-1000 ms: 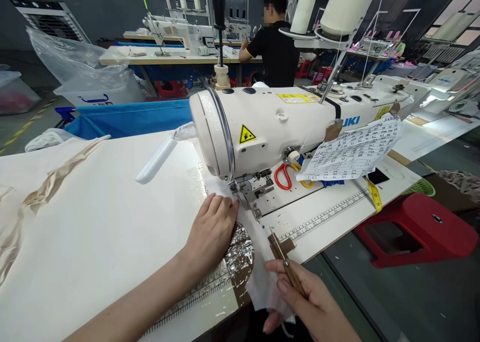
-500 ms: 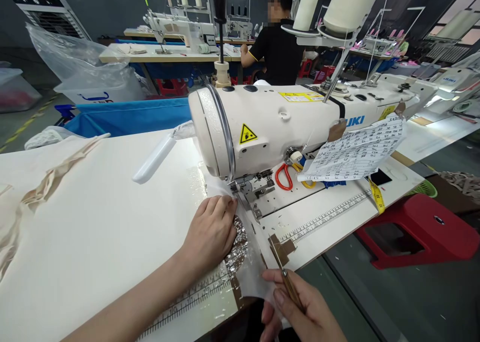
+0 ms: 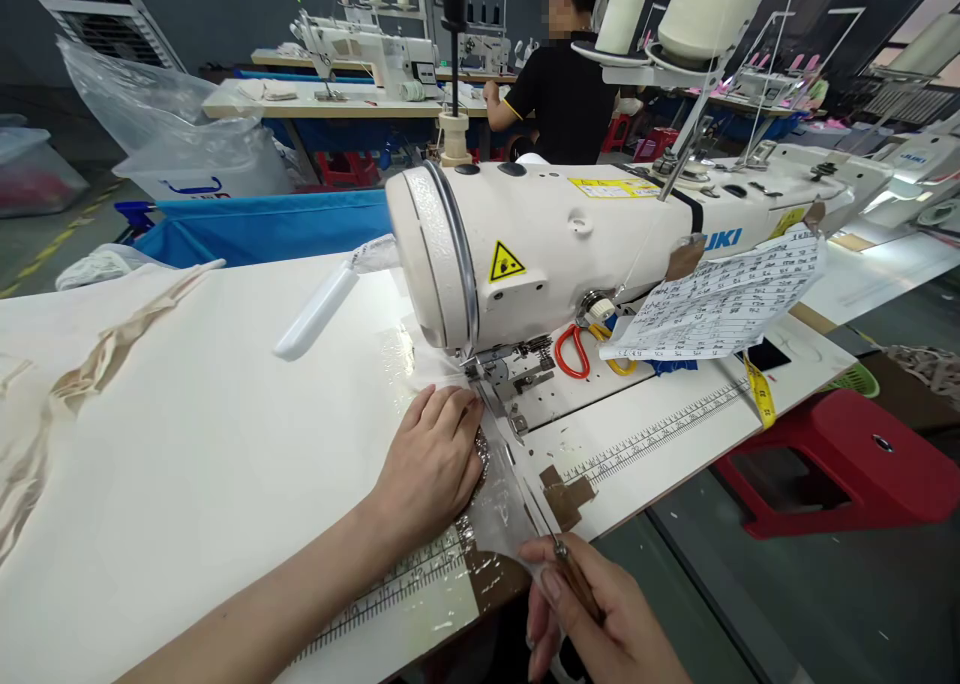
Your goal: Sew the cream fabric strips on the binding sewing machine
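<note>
A strip of thin white see-through fabric [image 3: 504,509] runs from the needle area of a white sewing machine [image 3: 525,254] toward the table's front edge. My left hand [image 3: 433,454] presses on it just in front of the needle, its fingers bent and held together; the thumb tip is hidden. Below and to the right, my right hand [image 3: 600,604] grips the wooden handle of an awl [image 3: 576,574]. The awl's thin metal shaft points up along the fabric's right edge. Fingers of that same hand also touch the fabric's near end.
Red-handled scissors [image 3: 572,352] lie beside the machine. A handwritten sheet [image 3: 720,299] hangs from its front, with a yellow tape measure [image 3: 760,392] below. Beige fabric [image 3: 82,374] lies at left. A red stool [image 3: 840,454] stands right; a person [image 3: 574,104] sits beyond.
My left hand has slid slightly up and right toward the needle with the fabric, covering more of the shiny patch. The awl stays in my right hand, its tip now along the fabric edge.
</note>
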The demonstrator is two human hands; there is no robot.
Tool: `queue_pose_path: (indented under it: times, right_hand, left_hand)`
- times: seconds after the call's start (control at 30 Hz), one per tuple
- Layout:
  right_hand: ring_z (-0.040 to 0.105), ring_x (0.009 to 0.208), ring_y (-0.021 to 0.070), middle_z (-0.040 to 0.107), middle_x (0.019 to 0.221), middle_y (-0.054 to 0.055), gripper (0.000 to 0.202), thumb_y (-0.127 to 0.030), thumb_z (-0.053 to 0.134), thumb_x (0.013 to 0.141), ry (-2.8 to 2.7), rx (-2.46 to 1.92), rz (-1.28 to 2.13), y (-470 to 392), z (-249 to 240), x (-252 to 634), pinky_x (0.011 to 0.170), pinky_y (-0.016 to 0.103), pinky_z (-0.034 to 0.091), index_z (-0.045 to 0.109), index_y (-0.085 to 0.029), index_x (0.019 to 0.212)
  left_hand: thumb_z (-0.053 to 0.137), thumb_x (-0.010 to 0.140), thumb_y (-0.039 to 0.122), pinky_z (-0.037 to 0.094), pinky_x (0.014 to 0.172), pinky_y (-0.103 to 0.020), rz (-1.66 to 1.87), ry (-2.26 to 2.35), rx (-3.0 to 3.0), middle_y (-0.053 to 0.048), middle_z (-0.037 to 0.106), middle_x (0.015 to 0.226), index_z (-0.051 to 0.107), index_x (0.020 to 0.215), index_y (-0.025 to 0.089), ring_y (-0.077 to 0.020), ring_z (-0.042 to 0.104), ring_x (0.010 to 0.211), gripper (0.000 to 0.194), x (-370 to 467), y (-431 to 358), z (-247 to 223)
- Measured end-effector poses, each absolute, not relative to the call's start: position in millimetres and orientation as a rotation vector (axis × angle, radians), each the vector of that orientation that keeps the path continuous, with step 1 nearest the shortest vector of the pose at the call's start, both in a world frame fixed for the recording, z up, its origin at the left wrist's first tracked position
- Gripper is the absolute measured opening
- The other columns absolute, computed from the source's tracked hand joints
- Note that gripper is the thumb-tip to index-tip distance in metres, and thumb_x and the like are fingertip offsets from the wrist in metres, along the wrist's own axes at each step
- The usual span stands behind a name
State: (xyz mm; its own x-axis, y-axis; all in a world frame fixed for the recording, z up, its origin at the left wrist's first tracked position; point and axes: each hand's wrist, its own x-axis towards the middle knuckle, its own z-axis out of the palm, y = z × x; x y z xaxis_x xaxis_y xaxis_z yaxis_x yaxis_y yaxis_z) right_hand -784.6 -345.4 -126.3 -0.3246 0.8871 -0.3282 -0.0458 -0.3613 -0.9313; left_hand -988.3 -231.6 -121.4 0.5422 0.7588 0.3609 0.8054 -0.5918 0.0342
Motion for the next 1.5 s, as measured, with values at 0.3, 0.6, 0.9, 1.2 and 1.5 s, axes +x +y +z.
queue_pose_path:
  times: [0.3,0.6,0.9,1.2,1.5]
  right_hand:
    - [0.069,0.06,0.0141,0.063,0.079,0.002,0.045,-0.059,0.046,0.101,-1.314,-1.248,1.704,-333,-116,-791,0.06,0.024,0.052,0.06,-0.017,0.113]
    - [0.07,0.064,0.0146,0.065,0.083,0.003,0.042,-0.053,0.043,0.104,-1.399,-1.227,1.652,-322,-114,-794,0.063,0.025,0.052,0.059,-0.017,0.119]
    - [0.059,0.056,0.0131,0.067,0.077,0.003,0.04,-0.05,0.043,0.104,-1.715,-1.027,1.468,-324,-84,-792,0.059,0.026,0.051,0.062,-0.025,0.128]
    - [0.066,0.073,0.0164,0.073,0.093,0.004,0.031,-0.035,0.052,0.098,-2.044,-0.872,1.288,-311,-79,-795,0.071,0.025,0.053,0.065,-0.023,0.124]
    - [0.068,0.076,0.0228,0.072,0.092,0.011,0.029,-0.031,0.037,0.104,-2.077,-1.293,0.848,-301,-105,-795,0.063,0.031,0.047,0.058,-0.014,0.114]
  left_hand:
    - [0.041,0.09,0.017,0.036,0.112,-0.05,-0.495,-1.304,-2.628,-0.017,0.061,0.122,0.06,0.124,0.008,-0.0306,0.053,0.116,0.04,-986,-236,-122]
    - [0.04,0.09,0.017,0.038,0.112,-0.051,-0.482,-1.334,-2.631,-0.018,0.058,0.122,0.056,0.128,0.004,-0.0313,0.052,0.117,0.044,-987,-233,-121]
    - [0.031,0.096,0.006,0.058,0.075,-0.038,-0.576,-1.339,-2.654,-0.016,0.058,0.111,0.056,0.119,0.009,-0.0256,0.056,0.095,0.034,-992,-213,-129]
    - [0.039,0.098,0.01,0.055,0.068,-0.033,-0.726,-1.25,-2.627,-0.01,0.064,0.098,0.059,0.1,0.017,-0.0223,0.06,0.087,0.021,-1001,-192,-124]
    - [0.048,0.098,0.023,0.055,0.077,-0.031,-1.113,-1.226,-2.869,-0.007,0.069,0.1,0.064,0.097,0.02,-0.0189,0.066,0.093,0.016,-1017,-180,-130]
